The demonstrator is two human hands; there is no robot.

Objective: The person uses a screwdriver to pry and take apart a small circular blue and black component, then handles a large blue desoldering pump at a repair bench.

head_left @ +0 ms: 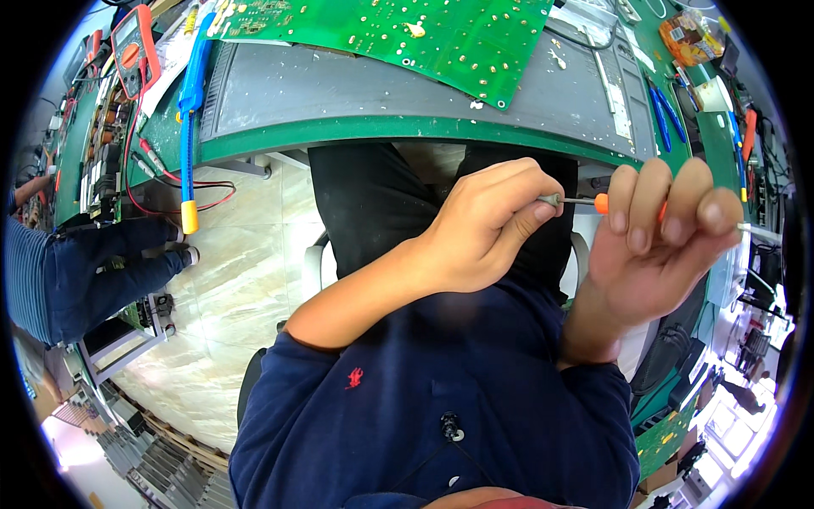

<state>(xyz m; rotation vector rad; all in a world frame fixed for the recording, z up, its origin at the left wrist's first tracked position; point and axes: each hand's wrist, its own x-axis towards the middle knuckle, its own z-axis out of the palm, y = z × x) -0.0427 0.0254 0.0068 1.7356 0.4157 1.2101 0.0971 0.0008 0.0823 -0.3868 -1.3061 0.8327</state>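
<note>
In front of my body, off the bench's near edge, my right hand point(657, 242) is closed around the orange handle of a screwdriver point(600, 204). Its thin metal shaft points left toward my other hand. My left hand point(496, 225) is closed too, with thumb and forefinger pinching a small grey piece point(551, 200) at the shaft's tip. What exactly this piece is, I cannot make out. Beyond both hands, a large green circuit board point(407, 42) lies on the grey mat point(339, 92), touched by neither hand.
A red multimeter point(136, 55) with red and black leads sits at the far left. Beside it, a long blue tool with a yellow end point(190, 170) overhangs the bench edge. Blue-handled pliers point(666, 114) lie at the right. Another person point(85, 263) stands at the left.
</note>
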